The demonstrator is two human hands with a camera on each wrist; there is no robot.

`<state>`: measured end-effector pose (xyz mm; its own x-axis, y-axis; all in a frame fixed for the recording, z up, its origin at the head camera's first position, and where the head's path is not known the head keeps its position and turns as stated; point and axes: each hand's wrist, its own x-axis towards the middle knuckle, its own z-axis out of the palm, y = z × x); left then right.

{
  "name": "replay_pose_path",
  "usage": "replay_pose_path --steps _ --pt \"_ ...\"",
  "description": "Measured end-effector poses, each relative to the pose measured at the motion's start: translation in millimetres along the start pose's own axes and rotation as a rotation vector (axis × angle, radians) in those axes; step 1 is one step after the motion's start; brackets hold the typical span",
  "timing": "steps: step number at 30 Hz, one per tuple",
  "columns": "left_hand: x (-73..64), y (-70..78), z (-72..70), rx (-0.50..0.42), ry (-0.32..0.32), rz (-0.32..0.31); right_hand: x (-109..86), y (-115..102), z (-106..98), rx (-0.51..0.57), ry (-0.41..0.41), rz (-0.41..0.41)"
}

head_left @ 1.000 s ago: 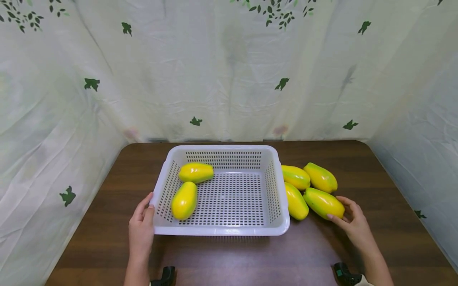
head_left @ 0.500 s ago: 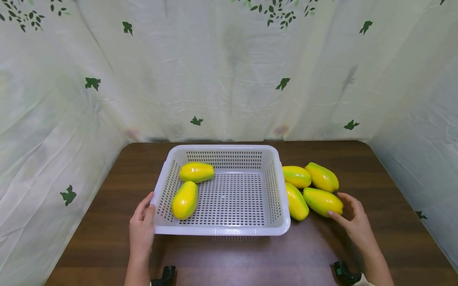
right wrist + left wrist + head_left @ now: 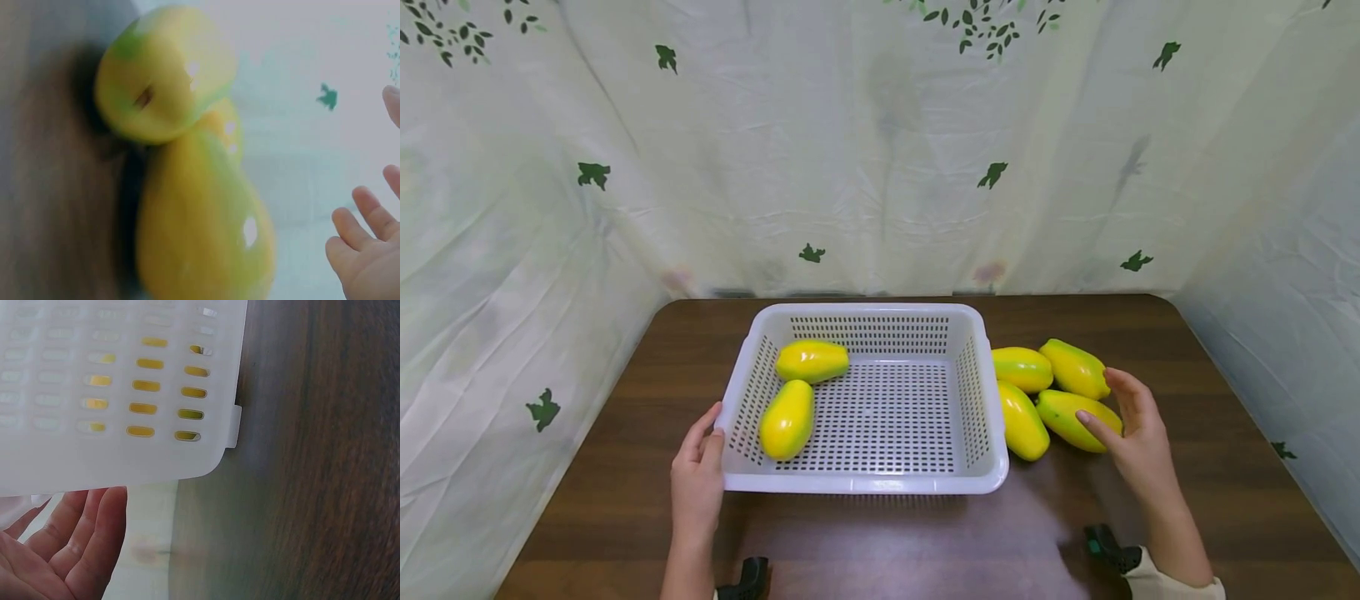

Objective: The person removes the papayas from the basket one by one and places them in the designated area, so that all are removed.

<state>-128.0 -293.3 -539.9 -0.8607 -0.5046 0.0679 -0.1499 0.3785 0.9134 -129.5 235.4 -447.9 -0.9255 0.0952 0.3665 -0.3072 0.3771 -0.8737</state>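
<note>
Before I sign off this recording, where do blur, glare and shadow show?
Right wrist: papayas and wooden table blurred, white highlights on the fruit, fabric backdrop washed out. Left wrist: the white perforated basket looks sharper than the smeary table. Head: mostly crisp, with glare along the basket's front rim, glints on the papayas and a soft shadow beside the right forearm.

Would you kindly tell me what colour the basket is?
The basket is white, with a faint lilac tint; it shows best in the head view.
</note>
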Motion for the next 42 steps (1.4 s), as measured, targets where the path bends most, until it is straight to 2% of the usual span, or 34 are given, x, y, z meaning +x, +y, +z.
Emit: replay_pose_path --steps 7,20,27,35,42 --pt "-0.4 -0.8 -0.2 0.001 0.002 -0.001 12.0 -22.5 11.4 0.050 -0.040 -0.084" --pt "-2.6 1.2 -1.3 -0.007 0.003 0.002 33.5 -52.1 22.8 0.015 -0.100 -0.115" --pt "-4.4 5.9 -3.4 -0.031 -0.033 -0.006 46.1 -73.9 32.7 0.067 -0.129 -0.192" --pt "-2.8 0.3 -0.4 -0.017 0.011 0.014 59.7 -95.7 50.3 0.149 -0.232 -0.251" --pt "-1.1 0.5 0.5 -0.034 0.021 0.025 68.2 -111.7 72.5 0.089 -0.296 -0.258"
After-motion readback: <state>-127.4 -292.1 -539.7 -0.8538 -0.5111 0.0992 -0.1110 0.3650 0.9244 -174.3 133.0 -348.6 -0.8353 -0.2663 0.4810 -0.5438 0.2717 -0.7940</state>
